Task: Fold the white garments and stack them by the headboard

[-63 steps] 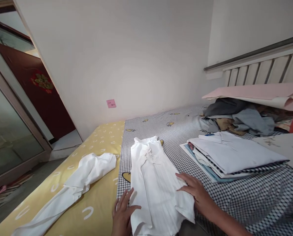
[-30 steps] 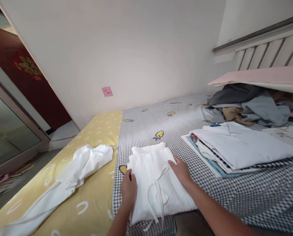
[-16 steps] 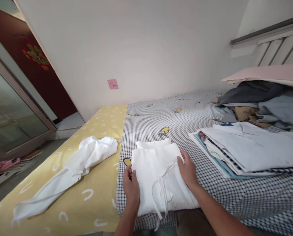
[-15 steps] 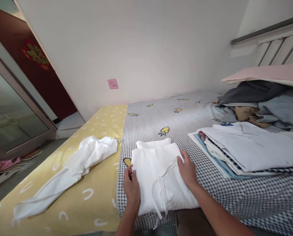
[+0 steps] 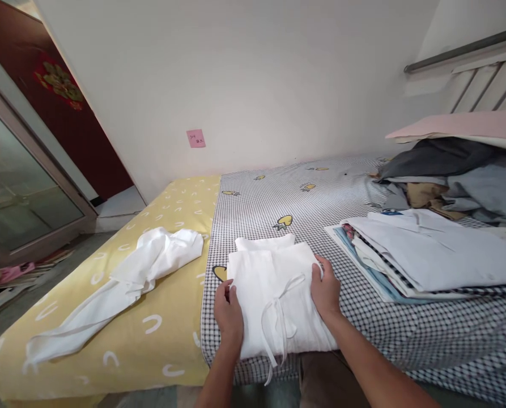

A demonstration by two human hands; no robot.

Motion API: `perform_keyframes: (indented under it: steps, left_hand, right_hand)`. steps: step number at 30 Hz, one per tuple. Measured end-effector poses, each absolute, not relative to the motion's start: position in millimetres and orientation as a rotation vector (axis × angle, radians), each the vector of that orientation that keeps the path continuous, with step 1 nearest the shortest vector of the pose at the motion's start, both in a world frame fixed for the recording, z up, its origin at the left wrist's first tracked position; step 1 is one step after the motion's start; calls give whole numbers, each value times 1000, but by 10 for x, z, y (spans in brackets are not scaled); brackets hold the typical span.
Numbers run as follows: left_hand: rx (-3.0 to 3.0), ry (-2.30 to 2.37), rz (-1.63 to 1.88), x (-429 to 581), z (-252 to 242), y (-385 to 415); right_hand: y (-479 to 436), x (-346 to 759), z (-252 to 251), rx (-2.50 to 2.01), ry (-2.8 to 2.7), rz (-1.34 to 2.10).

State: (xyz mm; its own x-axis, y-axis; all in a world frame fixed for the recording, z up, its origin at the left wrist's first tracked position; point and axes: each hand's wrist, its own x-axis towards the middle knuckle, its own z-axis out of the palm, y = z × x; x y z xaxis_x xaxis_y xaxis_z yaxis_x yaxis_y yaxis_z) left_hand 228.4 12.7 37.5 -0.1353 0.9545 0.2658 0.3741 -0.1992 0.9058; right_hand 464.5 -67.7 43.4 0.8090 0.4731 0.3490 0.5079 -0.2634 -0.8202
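In the head view a folded white top point(image 5: 256, 294) lies at the near edge of the checked sheet. Thin white tie strings are knotted in a bow on its front and dangle over the near fold. My left hand point(image 5: 228, 311) grips its left edge, fingers curled and thumb towards the cloth. On the opposite edge my right hand point(image 5: 326, 288) is closed, with the thumb on top; some of its fingertips are hidden behind the cloth. A crumpled white garment point(image 5: 151, 263) is stretched out to the left, one long part trailing towards the near corner.
A stack of folded clothes with a white shirt point(image 5: 435, 249) on top sits at the right. Behind it is a heap of grey and brown clothes point(image 5: 448, 164) under a pink sheet-like piece point(image 5: 469, 124). The yellow cloth point(image 5: 171, 334) covers the bed's left part; a wall point(image 5: 278, 85) borders the back.
The view has tilted and shifted slightly. My right hand has moved a little along the right edge of the white top; my left hand stays on the left edge.
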Motion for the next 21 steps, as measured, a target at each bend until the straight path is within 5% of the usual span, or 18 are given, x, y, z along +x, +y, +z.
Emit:
perform_keyframes:
  steps: [8, 15, 21]
  left_hand:
    - [1705, 1517, 1305, 2318, 382, 109]
    - [1753, 1522, 1305, 2332, 385, 78]
    - [1747, 1500, 1320, 2323, 357, 78]
  right_hand:
    - [-685, 4736, 512, -1955, -763, 71]
    - [-813, 4329, 1076, -1720, -1256, -293]
    - [-539, 3992, 774, -2214, -1670, 79]
